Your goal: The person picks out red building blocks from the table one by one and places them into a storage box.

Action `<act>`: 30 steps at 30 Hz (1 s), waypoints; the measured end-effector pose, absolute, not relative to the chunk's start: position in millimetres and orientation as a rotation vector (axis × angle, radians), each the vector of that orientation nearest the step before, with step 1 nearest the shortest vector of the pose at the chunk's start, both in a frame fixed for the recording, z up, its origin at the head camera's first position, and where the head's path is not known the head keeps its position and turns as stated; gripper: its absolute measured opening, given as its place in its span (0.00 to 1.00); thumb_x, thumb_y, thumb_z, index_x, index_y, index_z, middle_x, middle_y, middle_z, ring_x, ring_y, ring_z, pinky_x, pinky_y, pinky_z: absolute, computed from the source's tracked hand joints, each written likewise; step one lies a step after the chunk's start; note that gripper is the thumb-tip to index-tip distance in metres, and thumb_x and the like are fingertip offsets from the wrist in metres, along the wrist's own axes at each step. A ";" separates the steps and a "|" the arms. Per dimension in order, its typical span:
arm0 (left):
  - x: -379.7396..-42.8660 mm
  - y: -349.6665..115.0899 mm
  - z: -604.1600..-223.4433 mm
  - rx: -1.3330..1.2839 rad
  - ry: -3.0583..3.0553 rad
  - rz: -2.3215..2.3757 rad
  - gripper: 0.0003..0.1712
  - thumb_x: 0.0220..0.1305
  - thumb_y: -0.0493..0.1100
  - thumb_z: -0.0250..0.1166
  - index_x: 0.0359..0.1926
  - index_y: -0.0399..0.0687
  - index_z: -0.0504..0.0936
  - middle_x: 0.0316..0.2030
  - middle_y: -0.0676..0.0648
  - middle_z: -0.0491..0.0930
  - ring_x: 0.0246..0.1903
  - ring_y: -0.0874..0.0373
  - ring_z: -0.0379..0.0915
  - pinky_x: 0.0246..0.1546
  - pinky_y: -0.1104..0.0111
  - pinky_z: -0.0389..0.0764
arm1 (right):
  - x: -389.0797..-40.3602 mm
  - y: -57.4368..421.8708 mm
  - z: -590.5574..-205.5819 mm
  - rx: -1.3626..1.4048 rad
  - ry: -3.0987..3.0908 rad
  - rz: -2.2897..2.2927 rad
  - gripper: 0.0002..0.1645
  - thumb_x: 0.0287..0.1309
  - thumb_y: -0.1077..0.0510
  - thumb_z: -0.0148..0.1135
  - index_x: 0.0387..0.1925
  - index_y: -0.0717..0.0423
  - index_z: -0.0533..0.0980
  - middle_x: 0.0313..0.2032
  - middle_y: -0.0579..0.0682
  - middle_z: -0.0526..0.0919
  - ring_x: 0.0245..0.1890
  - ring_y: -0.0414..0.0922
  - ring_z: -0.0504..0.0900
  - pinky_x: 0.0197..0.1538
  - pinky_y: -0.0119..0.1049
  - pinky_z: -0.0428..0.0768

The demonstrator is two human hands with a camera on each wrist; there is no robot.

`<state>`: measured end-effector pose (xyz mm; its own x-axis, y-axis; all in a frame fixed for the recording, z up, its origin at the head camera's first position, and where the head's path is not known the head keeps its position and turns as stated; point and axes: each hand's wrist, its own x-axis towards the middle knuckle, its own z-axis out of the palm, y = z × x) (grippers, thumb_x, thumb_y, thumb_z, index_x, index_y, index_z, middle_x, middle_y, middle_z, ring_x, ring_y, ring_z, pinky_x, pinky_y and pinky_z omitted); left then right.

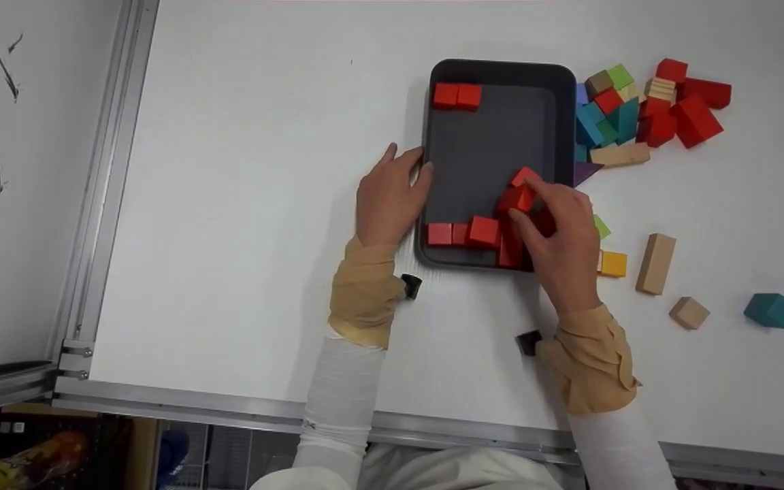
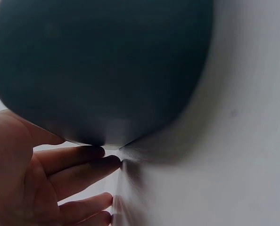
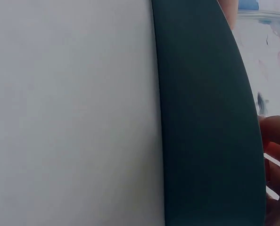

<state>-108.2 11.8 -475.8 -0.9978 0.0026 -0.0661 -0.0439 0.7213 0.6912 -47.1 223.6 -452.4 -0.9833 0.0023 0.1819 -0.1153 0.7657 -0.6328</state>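
Right hand (image 1: 562, 235) has a narrow pinch on a red block (image 1: 515, 200): block sits between thumb and index fingertips, inside the right side of the tray (image 1: 487, 150). Second red block (image 1: 523, 175) just beyond it, by the index fingertip. Near-wall red blocks (image 1: 439, 233) sit left of and below the pinch; red pair (image 1: 457, 96) in the far left corner, well apart. Left hand (image 1: 390, 197) grips nothing, fingers fairly straight, touching tray's left side.

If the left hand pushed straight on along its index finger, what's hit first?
The left wall of the dark tray, it seems: in the head view the index fingertip sits right beside it, though exact contact is unclear.
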 end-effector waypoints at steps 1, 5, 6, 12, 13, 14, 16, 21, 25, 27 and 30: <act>-108.1 11.6 -475.7 -0.036 2.854 1.152 0.20 0.63 0.51 0.52 0.53 0.51 0.76 0.51 0.51 0.75 0.60 0.56 0.58 0.55 0.63 0.65 | -47.6 223.1 -452.5 0.099 -2.798 1.005 0.27 0.52 0.51 0.61 0.56 0.43 0.70 0.50 0.44 0.75 0.53 0.39 0.64 0.50 0.37 0.71; -108.3 11.0 -475.4 -0.042 2.844 1.155 0.21 0.63 0.52 0.52 0.54 0.51 0.76 0.51 0.51 0.74 0.60 0.56 0.58 0.55 0.62 0.64 | -50.0 221.8 -452.9 0.138 -2.842 0.946 0.28 0.51 0.52 0.62 0.56 0.44 0.70 0.49 0.44 0.76 0.53 0.40 0.63 0.50 0.38 0.71; -108.5 11.0 -475.6 -0.043 2.842 1.155 0.21 0.63 0.52 0.52 0.54 0.51 0.76 0.52 0.51 0.74 0.60 0.56 0.58 0.55 0.62 0.64 | -50.9 221.4 -453.0 0.151 -2.853 0.935 0.28 0.52 0.52 0.62 0.57 0.44 0.70 0.49 0.45 0.76 0.53 0.41 0.63 0.50 0.39 0.71; -108.0 11.2 -476.2 -0.027 2.848 1.142 0.21 0.63 0.51 0.52 0.54 0.50 0.76 0.51 0.50 0.75 0.60 0.56 0.57 0.55 0.64 0.64 | -53.3 220.7 -453.2 0.186 -2.874 0.916 0.29 0.52 0.54 0.62 0.57 0.45 0.70 0.49 0.47 0.77 0.53 0.44 0.65 0.52 0.42 0.68; -108.0 11.3 -476.3 -0.026 2.849 1.138 0.21 0.63 0.50 0.52 0.54 0.50 0.75 0.50 0.50 0.75 0.60 0.56 0.57 0.55 0.64 0.65 | -53.3 220.8 -453.4 0.187 -2.869 0.916 0.29 0.51 0.54 0.62 0.57 0.45 0.70 0.48 0.48 0.77 0.53 0.44 0.65 0.52 0.42 0.69; -108.0 11.3 -476.4 -0.025 2.850 1.134 0.21 0.63 0.50 0.52 0.54 0.50 0.75 0.50 0.50 0.75 0.61 0.56 0.57 0.55 0.64 0.64 | -53.1 220.7 -453.6 0.186 -2.866 0.914 0.29 0.51 0.55 0.63 0.57 0.45 0.70 0.49 0.48 0.77 0.53 0.44 0.65 0.52 0.41 0.69; -107.9 11.8 -476.3 -0.026 2.852 1.129 0.20 0.63 0.51 0.52 0.54 0.50 0.75 0.50 0.51 0.75 0.61 0.56 0.57 0.55 0.64 0.64 | -52.4 220.8 -453.6 0.176 -2.872 0.915 0.30 0.51 0.55 0.63 0.58 0.44 0.69 0.49 0.47 0.77 0.53 0.43 0.65 0.52 0.41 0.69; -108.0 13.1 -475.3 -0.020 2.848 1.120 0.20 0.63 0.51 0.52 0.53 0.51 0.76 0.51 0.51 0.75 0.60 0.56 0.58 0.55 0.64 0.65 | -49.7 222.2 -451.2 0.124 -2.917 0.942 0.33 0.52 0.54 0.62 0.61 0.42 0.64 0.52 0.46 0.74 0.55 0.41 0.62 0.53 0.41 0.69; -108.4 13.1 -474.6 -0.026 2.851 1.116 0.21 0.63 0.52 0.52 0.53 0.51 0.76 0.51 0.51 0.75 0.60 0.56 0.58 0.55 0.64 0.65 | -48.7 222.6 -446.3 0.082 -2.939 0.979 0.33 0.55 0.50 0.59 0.62 0.40 0.62 0.54 0.44 0.71 0.55 0.39 0.62 0.54 0.39 0.68; -108.4 12.7 -474.3 -0.034 2.857 1.112 0.21 0.63 0.52 0.52 0.53 0.51 0.76 0.51 0.51 0.74 0.60 0.56 0.58 0.55 0.64 0.65 | -48.1 222.8 -443.6 0.079 -2.930 0.997 0.32 0.55 0.49 0.58 0.62 0.40 0.63 0.54 0.44 0.70 0.55 0.38 0.63 0.54 0.39 0.68; -108.0 12.2 -474.9 -0.042 2.857 1.118 0.21 0.63 0.52 0.52 0.53 0.52 0.76 0.51 0.51 0.74 0.60 0.56 0.58 0.54 0.63 0.65 | -46.1 223.6 -439.1 0.074 -2.905 1.018 0.30 0.56 0.49 0.57 0.61 0.40 0.64 0.55 0.42 0.69 0.54 0.38 0.63 0.54 0.38 0.68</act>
